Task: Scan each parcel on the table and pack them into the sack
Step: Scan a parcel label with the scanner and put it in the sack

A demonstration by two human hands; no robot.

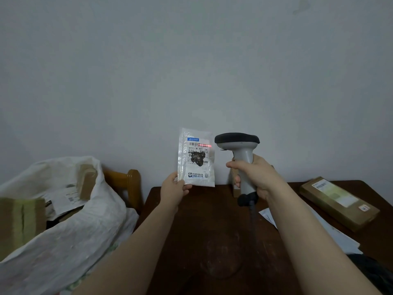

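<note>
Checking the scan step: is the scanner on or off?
On: a red line glows across the barcode of the parcel in the left hand, beside the scanner.

On the pouch label (198,155) we read blue "ZTO" at twelve o'clock and "501E- W1 R577" under the barcode (196,144). The three-o'clock box label (334,192) is illegible.

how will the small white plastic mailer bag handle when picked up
Probably light: the left hand pinches the small white plastic mailer bag upright by one corner. It stands unbent, so likely semi-stiff. Glossy film may be slippery.
</note>
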